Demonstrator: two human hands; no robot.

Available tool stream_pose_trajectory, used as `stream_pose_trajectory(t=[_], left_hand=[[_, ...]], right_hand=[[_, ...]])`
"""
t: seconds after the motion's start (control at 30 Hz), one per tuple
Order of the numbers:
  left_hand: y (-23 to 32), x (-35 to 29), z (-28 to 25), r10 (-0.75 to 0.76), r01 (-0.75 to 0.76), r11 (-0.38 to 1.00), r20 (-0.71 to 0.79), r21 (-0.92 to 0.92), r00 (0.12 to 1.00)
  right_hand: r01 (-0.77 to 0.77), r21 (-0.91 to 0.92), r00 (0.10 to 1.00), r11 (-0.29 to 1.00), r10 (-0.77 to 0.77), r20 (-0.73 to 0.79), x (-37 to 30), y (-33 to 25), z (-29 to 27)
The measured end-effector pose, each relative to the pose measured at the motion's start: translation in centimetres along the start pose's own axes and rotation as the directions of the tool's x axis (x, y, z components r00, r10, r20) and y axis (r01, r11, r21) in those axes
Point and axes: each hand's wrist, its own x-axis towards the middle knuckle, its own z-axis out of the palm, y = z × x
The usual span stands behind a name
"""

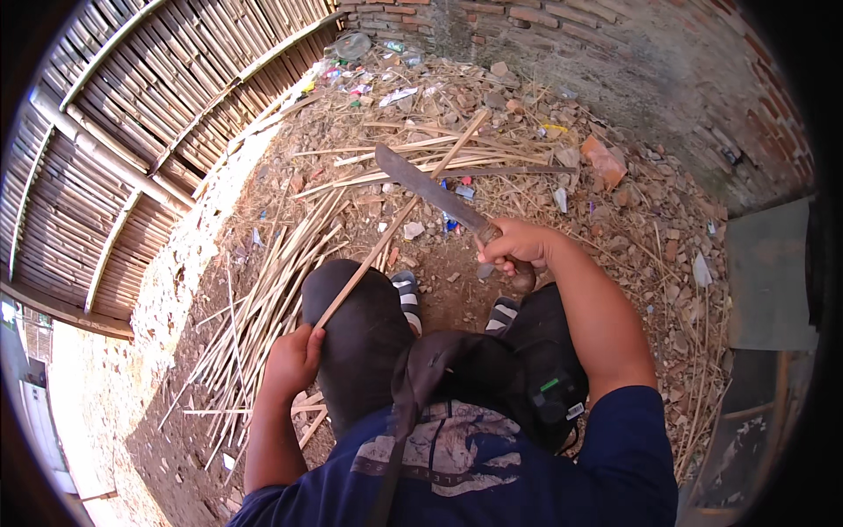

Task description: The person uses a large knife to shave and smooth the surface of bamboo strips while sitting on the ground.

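My right hand (518, 248) is wrapped round the handle of a machete (430, 189), its broad dark blade pointing up and to the left. In my left hand (294, 358) is the near end of a long bamboo strip (369, 265), which slants across my left knee and away to the upper right. The blade crosses this strip a little beyond my knee; whether they touch I cannot tell. A loose pile of thin bamboo strips (272, 290) lies on the ground left of my knee. More strips (360, 180) lie crosswise in front of my feet.
A bamboo slat fence (132, 114) stands at the left, and a weathered brick wall (606, 70) curves along the back and right. Rubble, dry straw and bits of litter (399, 97) cover the ground. A broken reddish piece (604, 160) lies at the far right. Grey panels (773, 281) stand at the right.
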Motion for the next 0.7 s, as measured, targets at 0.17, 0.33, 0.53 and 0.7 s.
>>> stream_pose_trajectory(t=[0.17, 0.33, 0.53, 0.7], left_hand=[[-0.1, 0.2, 0.4, 0.012, -0.012, 1.000, -0.018, -0.019, 1.000], [-1.1, 0.4, 0.1, 0.025, -0.021, 0.994, 0.033, -0.111, 0.999], [-1.7, 0.5, -0.1, -0.008, 0.025, 0.984, 0.098, -0.174, 0.995], [-0.9, 0.8, -0.5, -0.019, 0.038, 0.982, 0.102, -0.185, 0.995]], right_hand=[[0.211, 0.074, 0.957, 0.975, -0.191, -0.220, -1.4, -0.7, -1.7], [0.024, -0.142, 0.991, 0.990, -0.041, -0.124, -0.5, -0.1, -0.8], [0.173, -0.032, 0.977, 0.984, -0.175, -0.118, -1.9, -1.3, -1.1], [0.235, 0.089, 0.923, 0.968, -0.194, -0.332, -1.6, -0.8, -1.9]])
